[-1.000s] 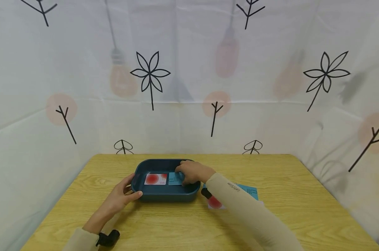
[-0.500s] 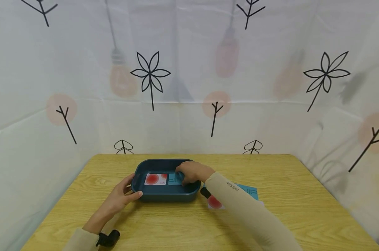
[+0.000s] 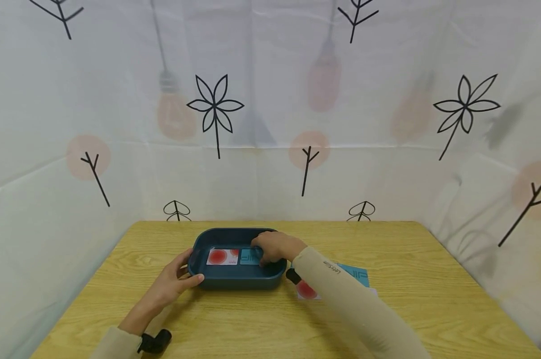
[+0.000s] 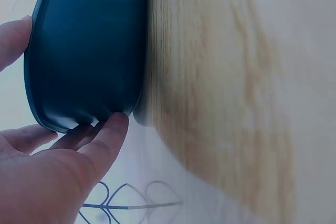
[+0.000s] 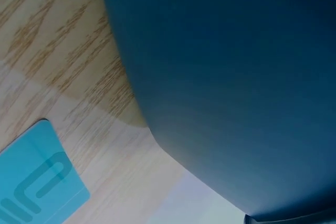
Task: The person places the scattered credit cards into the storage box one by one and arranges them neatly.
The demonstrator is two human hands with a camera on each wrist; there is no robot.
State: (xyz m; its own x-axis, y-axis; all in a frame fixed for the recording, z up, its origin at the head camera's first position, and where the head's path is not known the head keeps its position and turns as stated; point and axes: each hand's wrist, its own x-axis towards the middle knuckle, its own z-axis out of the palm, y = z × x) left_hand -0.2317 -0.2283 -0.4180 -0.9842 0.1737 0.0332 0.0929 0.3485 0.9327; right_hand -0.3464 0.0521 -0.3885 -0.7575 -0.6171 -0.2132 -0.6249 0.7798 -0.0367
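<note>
A person works two-handed over a dark blue tray (image 3: pixel 236 284) on a wood-grain bench (image 3: pixel 234 321). The left hand (image 3: pixel 168 280) keeps a grip on the tray's left end, fingers and thumb set about its wall and rim. The right hand (image 3: pixel 278 246) reaches inside at the opposite end, its fingers at a blue card (image 3: pixel 248 257); whether that grip pinches the card or merely touches it, the pictures cannot tell.

Two cards show inside: the blue one, partly covered by the hand, and a red-and-white card (image 3: pixel 222 257) lying flat just beside it. Out on the bench, right of the tray, lie a second blue card (image 3: pixel 355 273) and a second red-and-white card (image 3: pixel 307 290), both partly hidden beneath the right sleeve (image 3: pixel 357 306); a white edge past the forearm may belong to another.

By appearances the work stands partway: one card inside looks settled, the one under the fingers less certainly so, and those outside are not yet in the tray.
</note>
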